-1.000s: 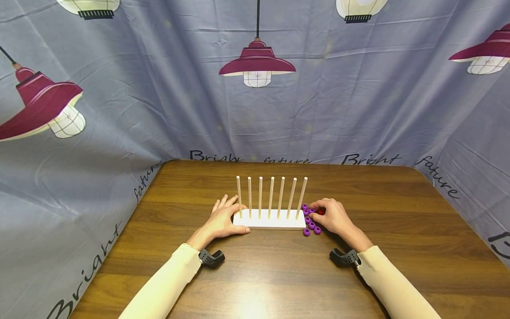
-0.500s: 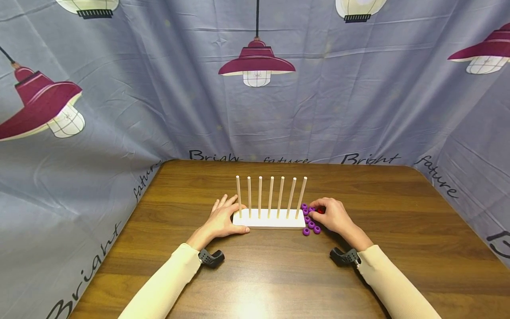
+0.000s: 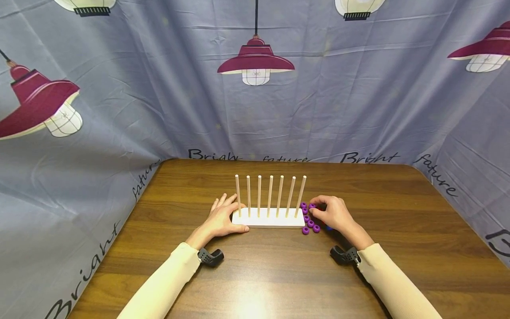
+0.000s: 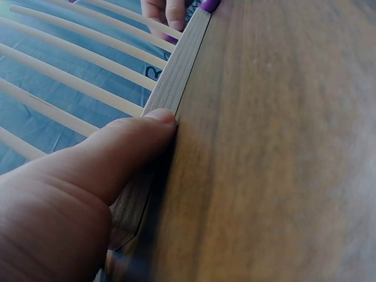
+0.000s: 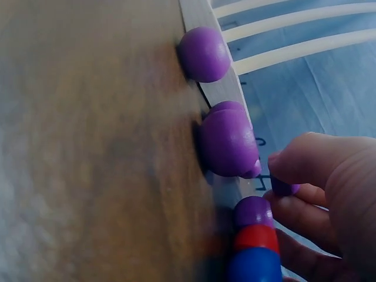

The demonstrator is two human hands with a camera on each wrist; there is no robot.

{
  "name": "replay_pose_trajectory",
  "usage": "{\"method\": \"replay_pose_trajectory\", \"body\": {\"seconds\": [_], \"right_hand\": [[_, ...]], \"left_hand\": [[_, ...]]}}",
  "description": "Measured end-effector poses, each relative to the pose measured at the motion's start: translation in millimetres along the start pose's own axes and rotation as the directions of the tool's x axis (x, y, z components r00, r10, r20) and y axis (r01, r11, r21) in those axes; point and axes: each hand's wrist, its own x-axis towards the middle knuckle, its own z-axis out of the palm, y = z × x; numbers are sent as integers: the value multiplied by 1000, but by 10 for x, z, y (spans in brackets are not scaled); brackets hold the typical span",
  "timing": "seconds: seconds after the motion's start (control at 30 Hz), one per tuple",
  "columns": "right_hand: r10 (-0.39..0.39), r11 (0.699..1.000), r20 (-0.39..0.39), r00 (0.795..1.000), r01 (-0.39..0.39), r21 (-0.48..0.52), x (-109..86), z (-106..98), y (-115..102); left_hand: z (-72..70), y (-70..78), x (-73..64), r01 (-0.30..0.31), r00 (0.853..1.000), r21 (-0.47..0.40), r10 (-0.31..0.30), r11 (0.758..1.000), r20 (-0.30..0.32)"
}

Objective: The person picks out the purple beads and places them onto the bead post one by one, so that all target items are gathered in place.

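1. The purple beads [image 3: 310, 223] lie in a loose cluster on the wooden table [image 3: 279, 274], just beside the right end of the white peg board [image 3: 268, 219]; in the right wrist view, purple beads [image 5: 226, 144] sit close against the board's edge, with a red bead [image 5: 256, 237] and a blue bead [image 5: 254, 265] next to them.
2. The right hand [image 3: 334, 215] is curled over the beads at the board's right end, and its thumb and fingertips [image 5: 294, 170] pinch one small purple bead [image 5: 285, 187].
3. The left hand [image 3: 221, 219] rests flat on the table at the board's left end, fingers relaxed, thumb [image 4: 126, 147] pressed against the board's near edge.
4. The board carries seven upright wooden pegs [image 3: 270, 196], all bare.
5. Risk, as I judge it: the beads are round and packed together, so a brush from the curled fingers could send some rolling across the table. The pinched bead is small and held only by the fingertips, so it could slip out. If the left thumb eases off, a bump against a peg may shift the light board.
6. Writing: the blue curtain [image 3: 159, 88] behind the table shows "Bright future" in script, repeated along its lower edge, among printed lamp pictures.
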Motion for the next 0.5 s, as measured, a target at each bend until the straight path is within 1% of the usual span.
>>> {"method": "replay_pose_trajectory", "body": {"seconds": [0.1, 0.5], "right_hand": [[-1, 1000, -3, 1000, 1, 10, 6, -21, -16], [-13, 999, -52, 999, 16, 50, 30, -126, -130]], "left_hand": [[1, -1, -1, 0, 1000, -3, 0, 1000, 3], [-1, 1, 1, -1, 1000, -6, 1, 1000, -3]]}}
